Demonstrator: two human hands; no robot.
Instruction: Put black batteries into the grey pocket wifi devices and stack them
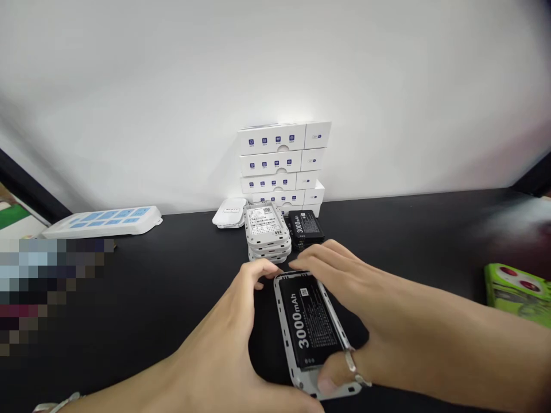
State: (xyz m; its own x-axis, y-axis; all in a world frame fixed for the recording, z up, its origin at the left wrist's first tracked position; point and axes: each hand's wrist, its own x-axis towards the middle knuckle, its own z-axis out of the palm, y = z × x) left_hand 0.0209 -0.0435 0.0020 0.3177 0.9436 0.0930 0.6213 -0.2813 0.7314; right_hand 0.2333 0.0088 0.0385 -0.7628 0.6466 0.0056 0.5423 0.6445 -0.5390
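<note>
A pale wall [150, 103] fills the background, brightest just above the boxes and greyer toward its edges. Against it runs a matt black table [430, 241], and a dark bar [19, 180] slants at the left side. Part of the left is pixelated and cannot be read.

The right hand [357, 292] holds a case, thumb on its near end, fingers over its far edge. The left hand [232, 321] spans the other side, fingertips gripping the far left corner, thumb low.

White boxes [275, 166] stand stacked near the wall. A power strip [105, 221] lies to the left, a green box [516, 292] at far right. The case [306, 378] is at near centre, a battery [312, 321] seated in it. Before the boxes are stacked cases [267, 223], white covers [229, 213] left of them and spare batteries [307, 225] right. A ring [353, 364] circles the right thumb.
</note>
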